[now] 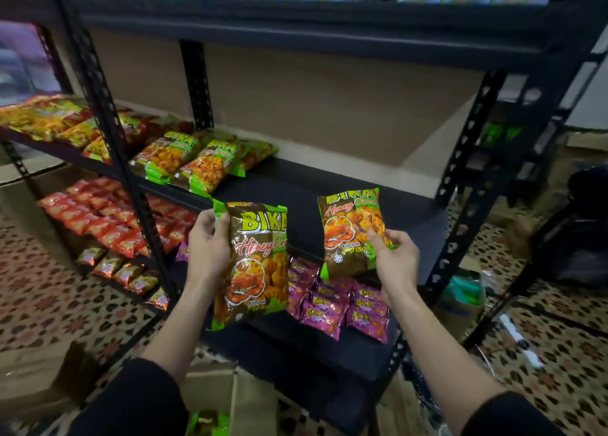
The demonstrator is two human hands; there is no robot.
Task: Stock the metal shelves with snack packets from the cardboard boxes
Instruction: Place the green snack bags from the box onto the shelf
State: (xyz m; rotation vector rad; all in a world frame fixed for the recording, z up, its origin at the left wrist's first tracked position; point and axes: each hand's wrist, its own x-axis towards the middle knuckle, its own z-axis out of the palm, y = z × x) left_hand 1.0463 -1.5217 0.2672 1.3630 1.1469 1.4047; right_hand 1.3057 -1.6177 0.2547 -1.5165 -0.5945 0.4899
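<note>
1. Firstly, the left hand point(208, 238) is at the centre of the frame. Its grip is clamped on the upper left edge of a Bika packet point(253, 264), with the thumb lying on the front.
2. This left packet is in the air, upright and a little tilted, in front of the front edge of the middle shelf point(329, 192).
3. The right hand point(394, 258) is right of centre. Its grip is clamped on the lower right side of a second Bika packet point(352, 234), thumb on the printed face.
4. The second packet is also lifted, over the front part of the same dark shelf, and it stands apart from the first packet.
5. More packets of the same kind point(197, 162) lie flat on this shelf, towards the left of the frame, close one beside another.
6. On the shelf below, purple packets point(335, 304) lie in rows, partly hidden behind the two held packets.
7. Red packets point(108, 218) fill a lower shelf of the neighbour rack at the left.
8. At the bottom of the frame an open cardboard box point(253, 399) stands on the patterned floor point(49, 297), with a green packet point(207, 422) showing inside it.
9. Both forearms are bare and end in black sleeves point(131, 402) at the lower edge.
</note>
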